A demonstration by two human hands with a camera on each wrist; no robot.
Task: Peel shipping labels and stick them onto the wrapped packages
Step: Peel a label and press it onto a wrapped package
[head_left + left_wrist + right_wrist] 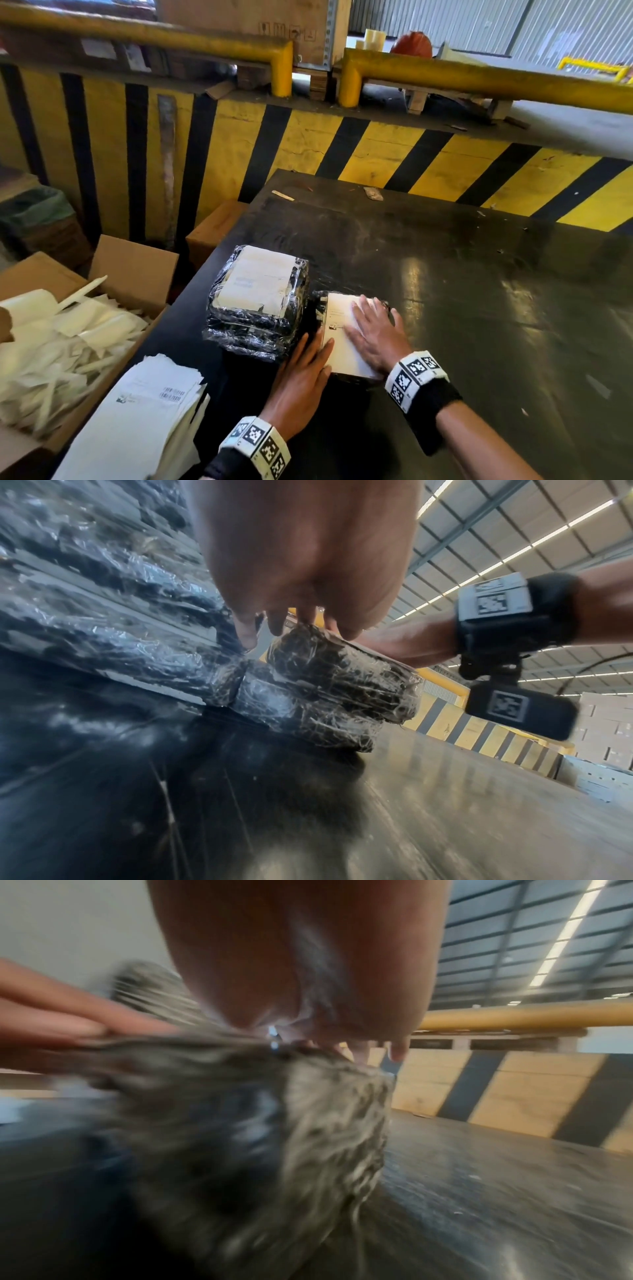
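Observation:
A small black package [335, 691] wrapped in clear film lies on the dark table [479, 308], with a white shipping label [339, 339] on its top. My right hand [373, 332] lies flat on the label with straight, spread fingers. My left hand [305, 373] rests with straight fingers along the label's left edge. To the left stands a taller stack of wrapped packages [257, 301] with a label on top. The right wrist view shows the package [274, 1123] blurred under my palm.
A pile of unpeeled label sheets [144, 418] lies at the table's near left corner. An open cardboard box [137, 270] full of peeled white backing strips stands left of the table. A yellow and black striped barrier [376, 147] runs behind the table.

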